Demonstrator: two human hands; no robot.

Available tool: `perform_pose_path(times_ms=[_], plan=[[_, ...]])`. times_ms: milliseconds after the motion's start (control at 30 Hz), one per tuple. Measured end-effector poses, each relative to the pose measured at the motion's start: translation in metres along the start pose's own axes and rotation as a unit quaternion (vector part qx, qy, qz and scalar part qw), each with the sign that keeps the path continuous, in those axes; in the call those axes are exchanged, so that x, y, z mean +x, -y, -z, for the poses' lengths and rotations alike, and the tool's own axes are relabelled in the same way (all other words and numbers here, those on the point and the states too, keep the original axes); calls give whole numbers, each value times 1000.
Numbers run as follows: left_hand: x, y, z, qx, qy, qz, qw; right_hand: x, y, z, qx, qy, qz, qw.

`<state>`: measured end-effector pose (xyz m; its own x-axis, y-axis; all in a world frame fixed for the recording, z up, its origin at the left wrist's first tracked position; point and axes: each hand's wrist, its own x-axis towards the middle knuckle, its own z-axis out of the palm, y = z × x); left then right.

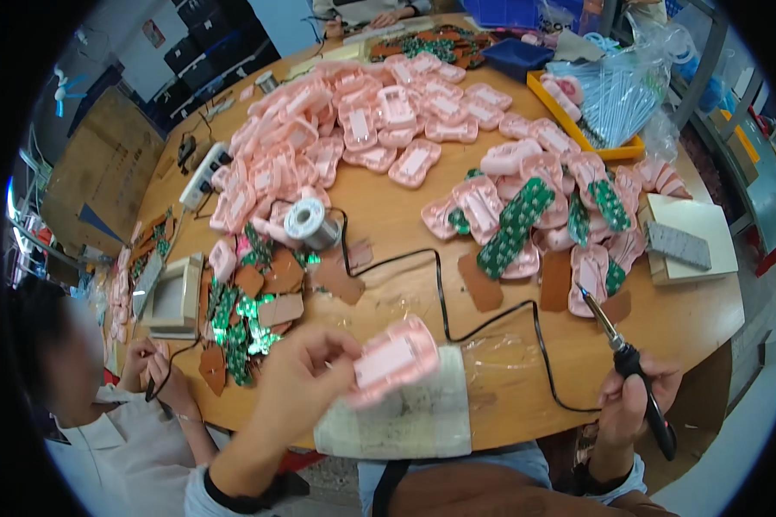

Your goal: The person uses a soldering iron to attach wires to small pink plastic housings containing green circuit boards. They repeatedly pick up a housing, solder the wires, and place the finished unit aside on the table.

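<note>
Between the thumb and fingers of my left hand (306, 379) is a pink plastic shell (395, 362), tilted, with a paler flat panel on the side that shows. It hangs just above a worn whitish mat (405, 418) at the table's near edge. My right hand (634, 401) is closed round the black handle of a soldering iron (631, 366). The iron's metal tip points up and left, in front of a pink shell (588, 289) on the right-hand pile. Green circuit boards (516, 226) lie over and among the shells there.
A large heap of pink shells (362, 116) covers the table's far middle. A solder spool (310, 224) stands left of centre, near green boards and brown pieces (283, 271). The iron's black cord (444, 297) crosses the table. A yellow tray (612, 153) sits far right. A co-worker (129, 431) sits at left.
</note>
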<state>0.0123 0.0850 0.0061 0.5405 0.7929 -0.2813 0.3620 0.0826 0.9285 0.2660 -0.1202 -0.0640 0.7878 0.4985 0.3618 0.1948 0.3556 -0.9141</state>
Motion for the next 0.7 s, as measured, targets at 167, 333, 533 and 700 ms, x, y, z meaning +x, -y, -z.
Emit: perform_pose_path(times_ms=[167,333,533,700], plan=[[-44,42,-32,239,-17,-53,969,-8,4,-6,14,38,-7,999],[-13,45,-39,278,-112,-218,929,-10,9,-17,6,59,-4,998],[84,16,-74,311,-91,-168,931,-13,18,-26,-1,81,3,997],[13,14,-60,214,-92,-173,957,-20,29,-11,17,108,-15,994]])
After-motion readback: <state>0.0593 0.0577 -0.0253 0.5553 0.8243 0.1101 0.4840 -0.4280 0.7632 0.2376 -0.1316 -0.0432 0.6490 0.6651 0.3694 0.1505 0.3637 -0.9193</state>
